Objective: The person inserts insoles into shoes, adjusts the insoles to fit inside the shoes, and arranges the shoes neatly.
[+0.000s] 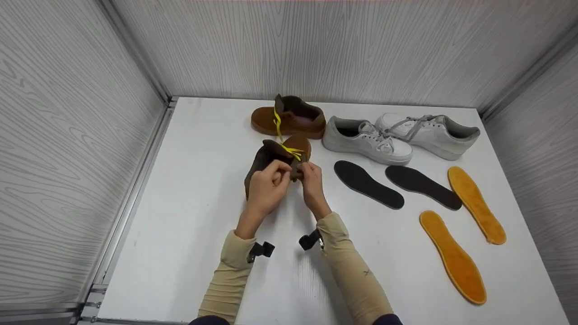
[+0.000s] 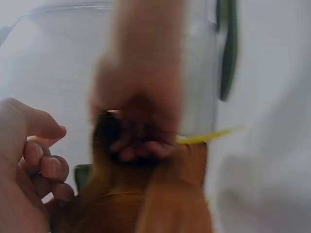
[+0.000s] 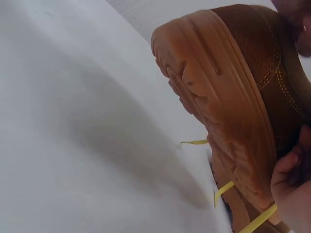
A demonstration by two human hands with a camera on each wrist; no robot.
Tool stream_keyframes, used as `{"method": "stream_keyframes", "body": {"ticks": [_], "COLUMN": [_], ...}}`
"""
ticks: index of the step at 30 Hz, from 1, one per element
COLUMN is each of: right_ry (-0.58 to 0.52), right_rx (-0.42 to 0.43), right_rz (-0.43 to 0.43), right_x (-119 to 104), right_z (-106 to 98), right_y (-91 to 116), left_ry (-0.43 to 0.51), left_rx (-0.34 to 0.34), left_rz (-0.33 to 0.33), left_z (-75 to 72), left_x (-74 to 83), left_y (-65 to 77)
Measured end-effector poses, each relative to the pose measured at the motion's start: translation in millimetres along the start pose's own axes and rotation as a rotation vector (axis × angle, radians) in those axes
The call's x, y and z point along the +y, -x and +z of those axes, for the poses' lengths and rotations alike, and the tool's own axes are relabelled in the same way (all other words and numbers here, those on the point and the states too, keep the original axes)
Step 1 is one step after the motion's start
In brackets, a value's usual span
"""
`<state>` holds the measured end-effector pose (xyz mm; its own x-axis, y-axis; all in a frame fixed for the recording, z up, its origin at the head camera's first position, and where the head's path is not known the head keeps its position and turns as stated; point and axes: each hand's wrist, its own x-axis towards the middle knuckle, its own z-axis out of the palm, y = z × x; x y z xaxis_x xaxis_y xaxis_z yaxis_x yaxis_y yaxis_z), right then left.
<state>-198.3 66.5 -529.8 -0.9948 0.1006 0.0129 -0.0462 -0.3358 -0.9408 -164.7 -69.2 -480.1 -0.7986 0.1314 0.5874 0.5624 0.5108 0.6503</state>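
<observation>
While both hands (image 1: 289, 180) pinch it, brown shoe (image 1: 271, 158) gapes open.

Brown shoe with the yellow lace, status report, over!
Left hand and right hand both gripping the brown suede shoe, lifted off the white table. Yellow lace loose. Nothing blocking; dark insoles lie apart.

White sneakers (image 1: 402, 135) beside black insoles (image 1: 397, 184), orange insoles (image 1: 465, 230).
</observation>
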Motion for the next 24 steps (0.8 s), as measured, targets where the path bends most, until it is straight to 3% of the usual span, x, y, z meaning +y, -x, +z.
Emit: {"method": "stream_keyframes", "body": {"ticks": [3, 7, 10, 15, 18, 24], "right_ry": [-0.036, -0.086, -0.13, -0.217, -0.235, -0.221], "right_rx": [-0.036, -0.031, -0.016, -0.012, -0.024, -0.011], "right_rz": [0.014, 0.025, 0.019, -0.005, 0.001, -0.003], "right_x": [-3.9, -10.7, -14.4, -14.4, -11.7, -5.3], "right_z": [-11.6, -26.3, -37.1, -56.3, -64.6, -74.9], "right_y": [2.8, 9.4, 15.7, 26.0, 32.3, 42.2], "left_ry": [0.129, 0.097, 0.093, 0.17, 0.17, 0.165], "left_rx": [0.074, 0.144, 0.076, -0.118, -0.206, -0.322], "left_rz": [-0.105, -0.24, -0.358, -0.511, -0.542, -0.524], "left_z": [-13.4, -22.2, -21.3, -11.3, -4.1, 13.4], "left_x": [1.8, -2.8, -4.9, -8.4, -11.9, -14.8], "left_y": [-2.6, -0.3, 6.6, 20.2, 26.9, 37.4]}}
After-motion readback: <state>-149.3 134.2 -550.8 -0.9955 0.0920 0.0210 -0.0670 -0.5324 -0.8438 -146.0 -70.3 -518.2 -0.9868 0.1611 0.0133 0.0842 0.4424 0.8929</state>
